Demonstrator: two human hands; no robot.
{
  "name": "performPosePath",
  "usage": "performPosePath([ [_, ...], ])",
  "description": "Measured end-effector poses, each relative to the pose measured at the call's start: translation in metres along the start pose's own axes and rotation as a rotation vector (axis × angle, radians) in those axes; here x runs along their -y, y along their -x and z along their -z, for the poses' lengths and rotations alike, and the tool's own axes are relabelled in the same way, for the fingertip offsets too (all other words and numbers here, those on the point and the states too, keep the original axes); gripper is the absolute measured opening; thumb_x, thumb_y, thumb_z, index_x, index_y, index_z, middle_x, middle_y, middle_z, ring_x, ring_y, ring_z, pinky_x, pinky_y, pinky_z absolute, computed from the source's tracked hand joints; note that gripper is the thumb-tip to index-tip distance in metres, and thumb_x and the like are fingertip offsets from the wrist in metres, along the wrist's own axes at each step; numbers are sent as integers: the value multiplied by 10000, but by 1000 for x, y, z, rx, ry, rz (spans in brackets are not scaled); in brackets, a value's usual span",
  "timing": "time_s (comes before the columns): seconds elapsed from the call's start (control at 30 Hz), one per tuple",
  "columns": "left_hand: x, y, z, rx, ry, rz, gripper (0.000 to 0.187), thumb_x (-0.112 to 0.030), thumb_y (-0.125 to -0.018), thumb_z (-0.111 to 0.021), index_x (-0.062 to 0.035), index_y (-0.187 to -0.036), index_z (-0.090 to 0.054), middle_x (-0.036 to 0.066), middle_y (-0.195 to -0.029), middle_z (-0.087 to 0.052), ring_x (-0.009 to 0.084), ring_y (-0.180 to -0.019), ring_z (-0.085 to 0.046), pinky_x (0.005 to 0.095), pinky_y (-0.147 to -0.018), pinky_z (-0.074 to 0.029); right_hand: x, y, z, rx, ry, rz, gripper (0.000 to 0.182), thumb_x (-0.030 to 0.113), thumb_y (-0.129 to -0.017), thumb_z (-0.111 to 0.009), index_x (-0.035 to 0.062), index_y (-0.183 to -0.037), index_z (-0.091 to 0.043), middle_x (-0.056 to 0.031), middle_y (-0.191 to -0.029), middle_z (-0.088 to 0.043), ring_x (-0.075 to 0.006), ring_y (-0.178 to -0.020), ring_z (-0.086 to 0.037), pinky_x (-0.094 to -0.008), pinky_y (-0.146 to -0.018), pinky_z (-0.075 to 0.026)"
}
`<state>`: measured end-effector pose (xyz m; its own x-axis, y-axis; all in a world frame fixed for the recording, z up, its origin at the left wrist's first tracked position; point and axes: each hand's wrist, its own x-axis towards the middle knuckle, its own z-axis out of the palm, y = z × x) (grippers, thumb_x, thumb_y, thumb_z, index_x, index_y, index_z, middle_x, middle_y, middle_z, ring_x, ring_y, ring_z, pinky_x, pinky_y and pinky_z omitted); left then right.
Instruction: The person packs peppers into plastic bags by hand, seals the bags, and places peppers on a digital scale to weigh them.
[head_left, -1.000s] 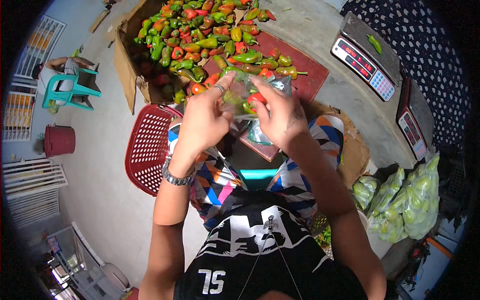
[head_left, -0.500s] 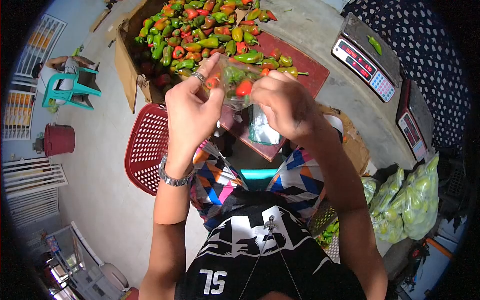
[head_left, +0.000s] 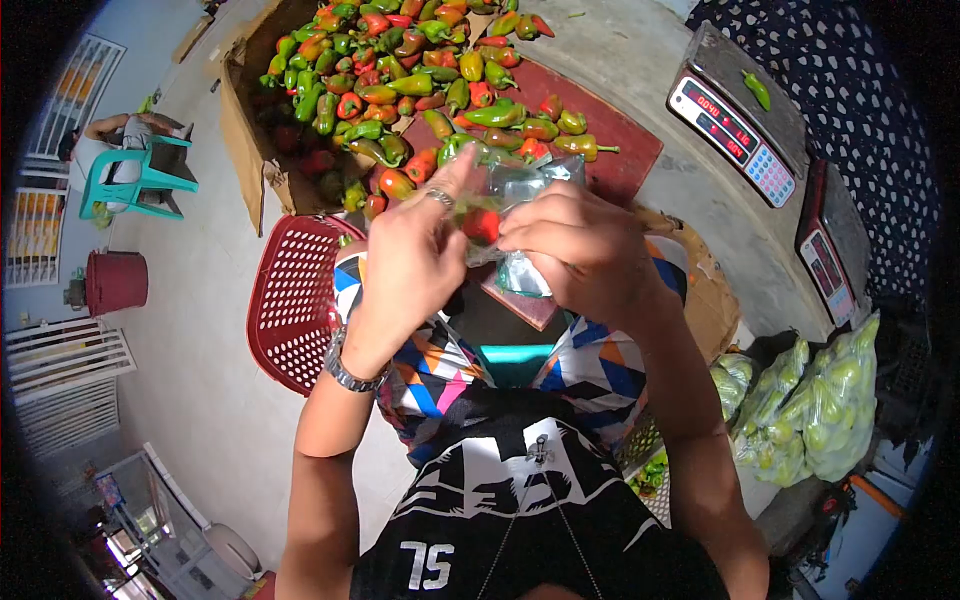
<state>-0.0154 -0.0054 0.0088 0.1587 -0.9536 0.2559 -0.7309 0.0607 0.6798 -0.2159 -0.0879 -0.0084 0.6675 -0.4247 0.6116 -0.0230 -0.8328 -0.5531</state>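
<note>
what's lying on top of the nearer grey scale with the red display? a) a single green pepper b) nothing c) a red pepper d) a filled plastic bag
a: one small green pepper lies alone on the flat platform of the grey digital scale, above its red display.

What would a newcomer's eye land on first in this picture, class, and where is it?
Probably the heap of peppers, green, red and orange, spilling over the board at top centre. Just below it, the left hand and right hand pinch a clear plastic bag holding a red pepper. A red basket lies at left.
</note>
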Motion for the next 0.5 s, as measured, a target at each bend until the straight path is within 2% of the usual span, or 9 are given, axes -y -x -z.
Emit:
performPosePath([
  [0.03, 2, 0, 2, -12, -9, 38, 759, 92, -731, -584, -146, -1451, -603, 198, -1236, -706, 182, -583, -615, 321, -645, -542, -3, 2, 0, 8, -1, 11, 180, 5, -766, -698, 58, -938, -694, -96, -994, -697, -307, -918, -665, -391, -829, -565],
  [0.13, -3, -2, 22, -63, 105, 196, 740, 109, -750, -588, -148, -1444, -616, 133, -1327, -705, 98, -622, -609, 246, -629, -520, 0, 4, 3, -52, -77, -71, 192, -19, -783, -708, 71, -953, -712, -107, -1007, -726, -299, -927, -696, -375, -828, -575],
  [0.2, -5, 5, 12, -107, 125, 9, 727, 110, -767, -579, -140, -1449, -612, 133, -1333, -700, 80, -649, -608, 232, -634, -517, 4, 2, 8, -131, -135, -77, 203, -32, -802, -714, 77, -973, -725, -103, -1003, -737, -282, -910, -712, -364, -833, -578],
  [0.27, -3, 5, 12, -105, 32, -58, 713, 106, -779, -579, -120, -1454, -604, 118, -1289, -727, 57, -672, -601, 222, -641, -510, 4, 6, 11, -257, -115, -125, 208, -38, -820, -723, 79, -992, -735, -96, -993, -742, -255, -894, -720, -352, -831, -577],
  [0.3, -3, 7, 17, -105, 43, 7, 713, 106, -778, -580, -115, -1456, -603, 112, -1267, -739, 54, -666, -593, 222, -642, -508, 3, 13, 13, -344, -66, -178, 208, -37, -828, -728, 77, -1001, -739, -91, -986, -742, -236, -886, -720, -346, -828, -575],
  [0.33, 2, 8, 19, -127, 86, 46, 713, 104, -775, -585, -113, -1454, -608, 82, -1158, -743, 44, -655, -564, 215, -643, -498, 1, 20, 16, -430, -12, -232, 207, -37, -836, -734, 75, -1010, -742, -86, -979, -742, -217, -878, -721, -340, -825, -573],
  [0.4, 14, 12, 21, -177, 174, 120, 713, 100, -769, -594, -110, -1450, -617, 22, -941, -751, 24, -632, -505, 201, -643, -478, -12, 44, 24, -519, -90, -503, 177, -1, -853, -751, 66, -1016, -740, -81, -972, -742, -196, -865, -717, -330, -816, -570],
  [0.43, 17, 12, 19, -199, 177, 128, 708, 101, -768, -595, -103, -1445, -621, -5, -874, -703, 23, -638, -501, 198, -647, -471, -21, 59, 26, -561, -130, -640, 165, 17, -862, -759, 61, -1019, -738, -79, -969, -743, -186, -858, -716, -325, -812, -568],
  [0.5, 23, 12, 16, -213, 182, 152, 702, 106, -766, -594, -92, -1439, -627, -44, -797, -635, 22, -645, -491, 192, -652, -458, -65, 112, 14, -538, -3, -775, 137, 57, -880, -762, 55, -1015, -737, -86, -958, -741, -180, -852, -714, -325, -796, -566],
])
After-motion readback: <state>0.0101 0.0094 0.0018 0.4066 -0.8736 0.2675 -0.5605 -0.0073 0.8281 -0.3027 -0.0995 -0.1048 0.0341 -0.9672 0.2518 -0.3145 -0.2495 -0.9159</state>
